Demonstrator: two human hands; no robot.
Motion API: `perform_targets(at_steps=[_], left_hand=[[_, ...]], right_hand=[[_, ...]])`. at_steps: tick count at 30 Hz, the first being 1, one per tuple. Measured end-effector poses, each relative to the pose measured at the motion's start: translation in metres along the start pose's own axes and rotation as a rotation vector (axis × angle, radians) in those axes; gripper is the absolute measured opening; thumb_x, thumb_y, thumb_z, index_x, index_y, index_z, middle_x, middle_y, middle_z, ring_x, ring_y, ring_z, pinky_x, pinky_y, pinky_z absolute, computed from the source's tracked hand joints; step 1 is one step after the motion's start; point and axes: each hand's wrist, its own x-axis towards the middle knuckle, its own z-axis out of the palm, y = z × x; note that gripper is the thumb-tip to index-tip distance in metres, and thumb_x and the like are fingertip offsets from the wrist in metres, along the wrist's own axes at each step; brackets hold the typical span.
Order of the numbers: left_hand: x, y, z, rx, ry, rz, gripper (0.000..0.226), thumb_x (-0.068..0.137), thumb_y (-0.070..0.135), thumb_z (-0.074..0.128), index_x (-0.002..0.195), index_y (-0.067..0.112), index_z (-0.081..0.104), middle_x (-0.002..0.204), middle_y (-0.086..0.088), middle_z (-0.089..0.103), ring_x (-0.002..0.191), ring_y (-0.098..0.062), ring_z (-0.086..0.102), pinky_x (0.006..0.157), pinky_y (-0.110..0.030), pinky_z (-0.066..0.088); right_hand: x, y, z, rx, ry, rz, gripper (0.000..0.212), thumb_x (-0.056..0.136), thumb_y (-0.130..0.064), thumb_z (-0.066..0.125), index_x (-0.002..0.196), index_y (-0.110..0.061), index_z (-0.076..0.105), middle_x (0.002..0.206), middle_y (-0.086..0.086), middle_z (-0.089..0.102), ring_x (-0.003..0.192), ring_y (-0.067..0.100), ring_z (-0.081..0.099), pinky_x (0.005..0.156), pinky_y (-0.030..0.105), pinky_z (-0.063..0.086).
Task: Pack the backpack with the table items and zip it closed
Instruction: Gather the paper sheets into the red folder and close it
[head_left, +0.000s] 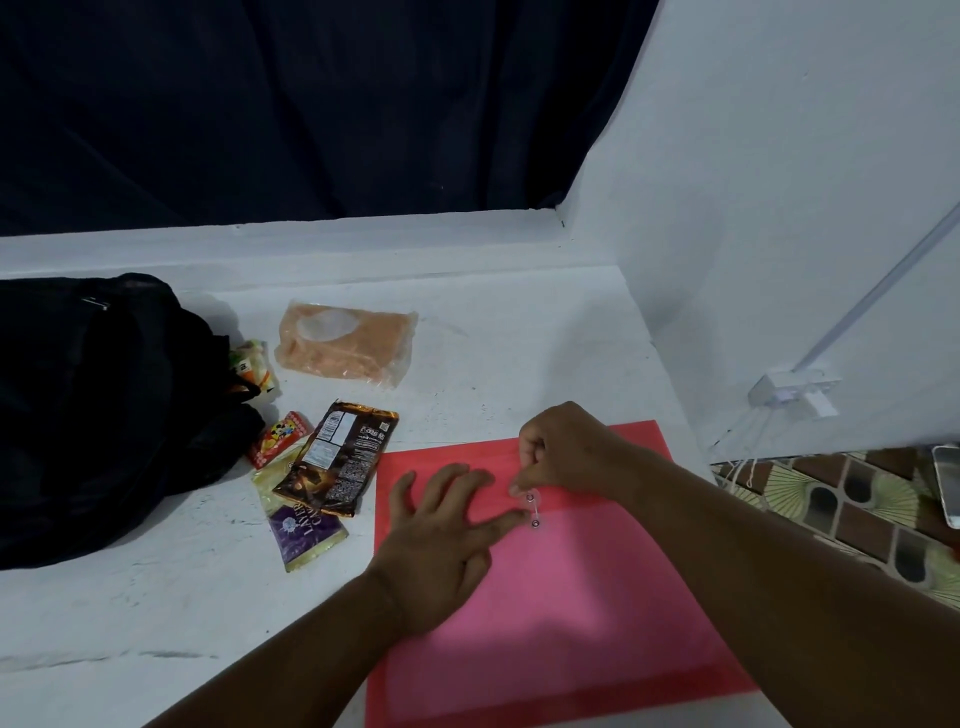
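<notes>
Red document envelope flat on the white table, left hand spread flat on it, right hand curled, fingertips pinching at the string clasp, snack packets left of the hands, black backpack farther left

white wall rt, dark curtain behind, patterned tile floor.
</notes>
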Motion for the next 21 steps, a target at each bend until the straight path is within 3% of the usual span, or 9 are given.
perform_targets(at_steps=[9, 13, 19, 21], left_hand=[[0.000, 0.004, -0.005, -0.067, 0.006, -0.048, 0.051, 0.085, 0.038, 0.050, 0.134, 0.052, 0.049, 0.143, 0.003, 0.045, 0.138, -0.022, 0.040, 0.103, -0.064, 0.030], [-0.001, 0.003, -0.003, -0.045, -0.005, -0.050, 0.050, 0.086, 0.040, 0.050, 0.135, 0.051, 0.050, 0.144, 0.002, 0.046, 0.137, -0.023, 0.040, 0.103, -0.065, 0.031], [-0.001, 0.002, -0.006, -0.060, -0.001, -0.055, 0.053, 0.086, 0.038, 0.051, 0.137, 0.054, 0.047, 0.145, 0.003, 0.045, 0.138, -0.021, 0.039, 0.104, -0.062, 0.031], [-0.001, 0.002, -0.006, -0.069, 0.001, -0.052, 0.054, 0.087, 0.038, 0.050, 0.138, 0.056, 0.045, 0.145, 0.003, 0.043, 0.139, -0.020, 0.037, 0.105, -0.062, 0.030]], right_hand=[[-0.005, 0.003, -0.012, -0.098, -0.022, -0.102, 0.008, 0.077, -0.012, 0.077, 0.072, -0.018, 0.075, 0.061, -0.017, 0.057, 0.065, -0.007, 0.058, 0.057, 0.010, 0.039], [-0.005, 0.000, -0.006, -0.126, -0.010, -0.133, 0.013, 0.076, -0.012, 0.076, 0.066, -0.019, 0.072, 0.060, -0.016, 0.055, 0.061, -0.003, 0.056, 0.058, 0.010, 0.037], [-0.021, 0.010, -0.009, -0.120, 0.019, -0.040, 0.046, 0.077, -0.008, 0.072, 0.043, -0.033, 0.052, 0.054, -0.018, 0.058, 0.069, -0.002, 0.067, 0.057, 0.010, 0.040], [-0.034, 0.013, -0.006, -0.109, 0.020, -0.009, 0.041, 0.078, -0.010, 0.070, 0.046, -0.025, 0.050, 0.051, -0.016, 0.053, 0.058, -0.001, 0.058, 0.053, 0.017, 0.040]])
